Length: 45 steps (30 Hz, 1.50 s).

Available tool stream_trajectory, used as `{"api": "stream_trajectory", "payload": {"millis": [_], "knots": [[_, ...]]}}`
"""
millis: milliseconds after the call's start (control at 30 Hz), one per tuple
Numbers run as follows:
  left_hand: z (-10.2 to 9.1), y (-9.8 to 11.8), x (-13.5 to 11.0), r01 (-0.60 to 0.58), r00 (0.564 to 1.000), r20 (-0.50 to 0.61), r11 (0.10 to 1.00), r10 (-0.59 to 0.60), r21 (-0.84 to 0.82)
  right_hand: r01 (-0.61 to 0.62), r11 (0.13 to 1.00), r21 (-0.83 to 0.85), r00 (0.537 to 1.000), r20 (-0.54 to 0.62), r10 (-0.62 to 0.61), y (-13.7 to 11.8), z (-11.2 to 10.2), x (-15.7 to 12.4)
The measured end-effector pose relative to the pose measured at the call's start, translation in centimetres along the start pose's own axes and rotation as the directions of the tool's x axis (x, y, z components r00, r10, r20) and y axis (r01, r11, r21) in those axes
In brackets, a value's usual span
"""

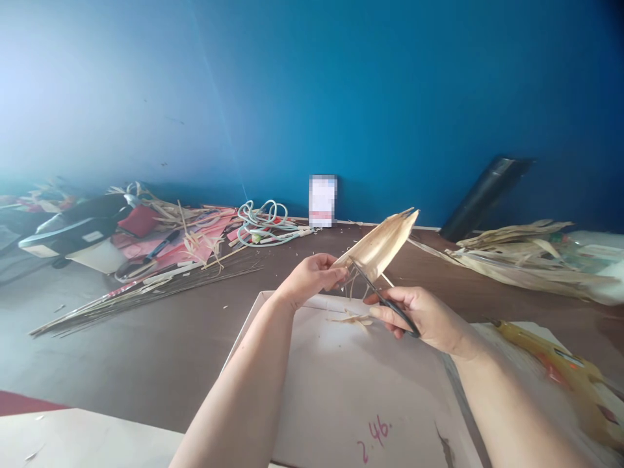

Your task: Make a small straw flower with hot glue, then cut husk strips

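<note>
My left hand (312,276) pinches the lower end of a dry, pale corn husk (385,240) and holds it up over a white board (341,383). The husk points up and to the right. My right hand (424,318) grips black-handled scissors (385,300), whose blades reach into the husk's lower edge. Thin husk trimmings (353,318) lie on the board just below both hands.
A pile of dry husks (517,257) lies at the right, a black tube (480,195) leans on the blue wall. Long thin sticks (146,292), a coiled pale cord (266,224), red paper and a dark iron-like appliance (80,227) crowd the left. A yellow glue gun (560,364) lies at right.
</note>
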State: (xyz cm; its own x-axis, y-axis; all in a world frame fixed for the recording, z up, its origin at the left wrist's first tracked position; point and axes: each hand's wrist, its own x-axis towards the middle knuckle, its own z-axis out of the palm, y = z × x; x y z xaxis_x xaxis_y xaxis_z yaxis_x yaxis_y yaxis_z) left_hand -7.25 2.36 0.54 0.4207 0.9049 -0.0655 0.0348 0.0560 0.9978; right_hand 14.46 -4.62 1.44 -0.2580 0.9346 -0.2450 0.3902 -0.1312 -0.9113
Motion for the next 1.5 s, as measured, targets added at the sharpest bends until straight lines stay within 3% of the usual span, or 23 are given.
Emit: {"api": "stream_trajectory", "payload": {"millis": [133, 333, 533, 700, 900, 1000, 1500], "knots": [[-0.2, -0.7, 0.4, -0.034, 0.99, -0.132, 0.99, 0.052, 0.134, -0.001, 1.0, -0.017, 1.0, -0.012, 0.001, 0.2, -0.1, 0.0], [-0.2, -1.0, 0.6, -0.013, 0.99, -0.133, 0.97, 0.047, 0.243, 0.0, 1.0, -0.017, 1.0, -0.02, -0.001, 0.0, 0.1, 0.0], [0.0, -0.9, 0.9, -0.013, 0.949, -0.314, 0.998, 0.031, 0.059, -0.019, 1.0, -0.021, 1.0, -0.019, 0.019, -0.8, 1.0, 0.0], [0.3, -0.9, 1.2, -0.082, 0.9, -0.434, 0.995, 0.047, -0.064, -0.015, 0.999, 0.035, 0.998, -0.065, 0.017, -0.9, 2.4, 0.2], [0.4, -1.2, 1.6, -0.158, 0.822, -0.556, 0.987, 0.126, -0.009, 0.009, 0.995, 0.096, 0.999, -0.043, -0.004, -0.2, 3.0, 0.4], [0.6, -1.1, 1.5, -0.175, 0.804, -0.571, 0.984, 0.165, 0.037, 0.013, 0.997, 0.081, 0.999, -0.044, -0.009, -0.1, 3.0, 0.5], [1.0, -0.7, 1.3, -0.177, 0.837, -0.508, 0.979, 0.203, 0.1, 0.015, 0.996, 0.092, 1.0, -0.028, -0.012, -0.1, 3.1, 0.5]]}}
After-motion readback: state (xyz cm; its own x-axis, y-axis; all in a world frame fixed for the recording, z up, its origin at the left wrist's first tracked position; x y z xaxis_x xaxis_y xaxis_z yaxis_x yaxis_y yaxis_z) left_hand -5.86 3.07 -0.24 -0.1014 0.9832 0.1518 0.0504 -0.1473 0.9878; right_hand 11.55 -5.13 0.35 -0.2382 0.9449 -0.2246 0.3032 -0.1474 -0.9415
